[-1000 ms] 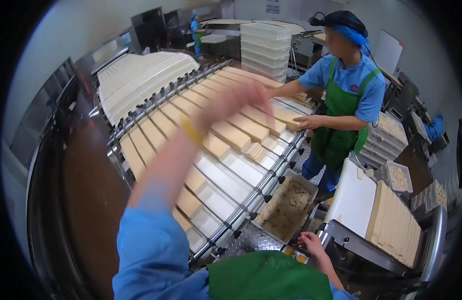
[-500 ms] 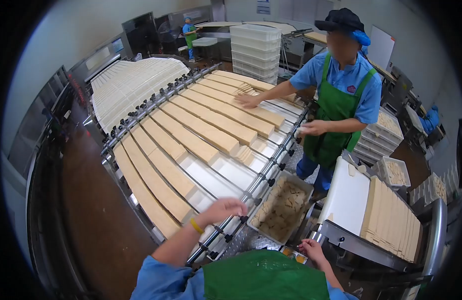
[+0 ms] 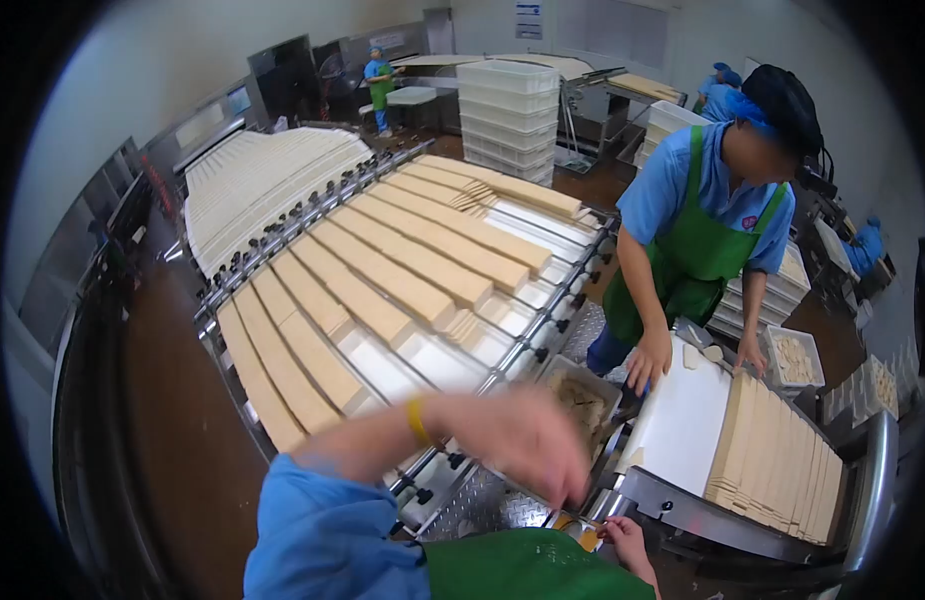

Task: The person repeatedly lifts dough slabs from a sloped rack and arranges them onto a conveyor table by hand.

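At twelve o'clock, well beyond the work, stood a tall stack of white plastic crates [image 3: 507, 120], and at eleven a far-off person in blue with a green apron [image 3: 379, 92]. Toward two o'clock a co-worker in a blue shirt, green apron and dark cap [image 3: 707, 215] bent over a white belt [image 3: 677, 410] at four o'clock, one hand by its nearer edge, the other by the far end of the flat cream strips [image 3: 767, 450] lying side by side on it. An open white crate of pale pieces [image 3: 794, 357] sat at three. Between the two people, toward four o'clock, was a pale rectangular bin with scraps inside [image 3: 582, 395], its near side partly hidden by the wearer's left hand [image 3: 522, 435]. Long cream slabs with squared ends [image 3: 377, 270] lay from nine o'clock in toward the centre, side by side between the thin dark rods of a broad white-topped table [image 3: 372, 362]; their near ends were uneven, and a small fan of thin cream layers [image 3: 465, 327] was spread among them. At five o'clock the left hand, with a yellow band [image 3: 416, 420] at its wrist, hung in front of the table's near corner, fingers bent downward and too blurred to tell how wide they were or whether they held anything. Just below it, also at five, the right hand [image 3: 627, 540] had thumb and fingertips close together beside a small orange-yellow thing [image 3: 587, 539]; whether they pinched something could not be told.
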